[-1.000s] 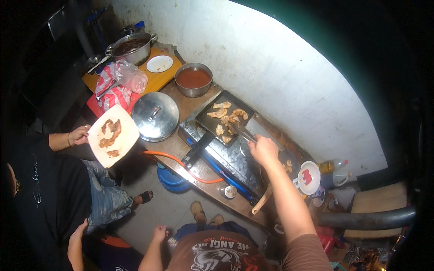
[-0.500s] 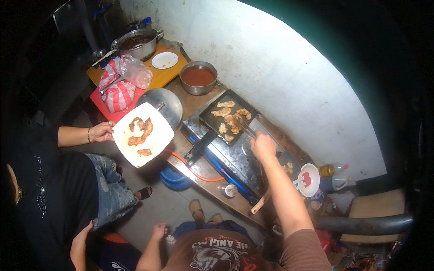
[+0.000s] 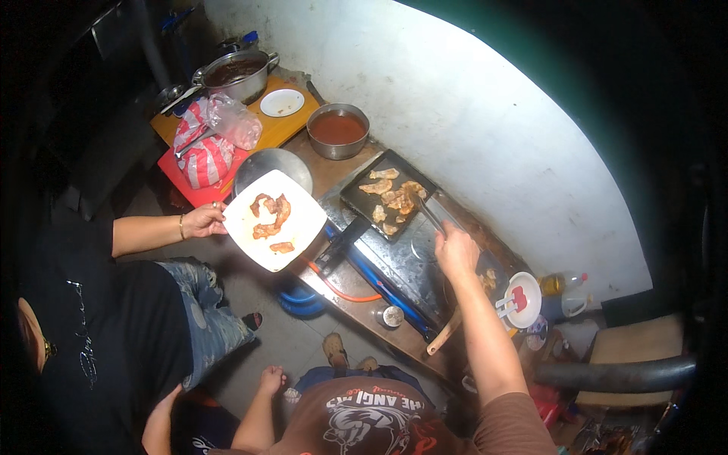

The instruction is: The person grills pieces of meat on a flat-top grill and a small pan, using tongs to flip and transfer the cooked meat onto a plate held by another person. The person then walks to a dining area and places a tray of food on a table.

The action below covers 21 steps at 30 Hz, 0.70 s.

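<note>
My right hand [image 3: 458, 250] is closed around metal tongs [image 3: 431, 214], whose tips reach the meat pieces [image 3: 400, 199] at the right of a dark square griddle pan [image 3: 364, 203]. Several pale and browned pieces lie in this pan. Low in the view, beside my brown shirt, my left hand [image 3: 273, 379] has curled fingers; what they hold, if anything, is hidden. From the left, a co-worker's hand [image 3: 205, 220] grips a white square plate [image 3: 303, 241] by its edge. Browned strips of meat [image 3: 274, 216] lie on that plate, left of the griddle pan and apart from it.
Under the griddle pan is a stove [image 3: 387, 254] with an orange hose [image 3: 341, 292]. Behind stand a pot of reddish sauce [image 3: 338, 130], a large pot [image 3: 236, 76] and striped bags [image 3: 205, 155]. A wooden handle [image 3: 444, 334] and white bowl [image 3: 523, 299] are near my right forearm.
The co-worker's plate has moved right, closer to the griddle pan. My right hand still holds the tongs at the meat. The whole view has shifted slightly.
</note>
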Each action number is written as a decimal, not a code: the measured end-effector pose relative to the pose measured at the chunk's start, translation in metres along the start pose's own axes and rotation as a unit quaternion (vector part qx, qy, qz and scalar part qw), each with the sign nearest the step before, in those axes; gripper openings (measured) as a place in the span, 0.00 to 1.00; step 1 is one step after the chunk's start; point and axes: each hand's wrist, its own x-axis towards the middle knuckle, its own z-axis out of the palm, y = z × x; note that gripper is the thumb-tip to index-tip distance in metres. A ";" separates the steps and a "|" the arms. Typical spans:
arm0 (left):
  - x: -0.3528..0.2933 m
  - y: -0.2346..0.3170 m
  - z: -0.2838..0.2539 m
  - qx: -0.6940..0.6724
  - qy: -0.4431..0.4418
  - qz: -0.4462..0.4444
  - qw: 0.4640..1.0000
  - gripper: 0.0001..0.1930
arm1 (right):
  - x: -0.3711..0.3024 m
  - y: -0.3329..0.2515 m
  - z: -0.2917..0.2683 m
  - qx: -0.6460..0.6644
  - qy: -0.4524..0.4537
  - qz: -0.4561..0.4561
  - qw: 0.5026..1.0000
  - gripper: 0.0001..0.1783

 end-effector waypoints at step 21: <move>0.032 -0.001 -0.053 -0.018 -0.059 -0.001 0.998 0.10 | -0.049 -0.115 -0.013 0.176 -0.069 0.078 0.979 0.24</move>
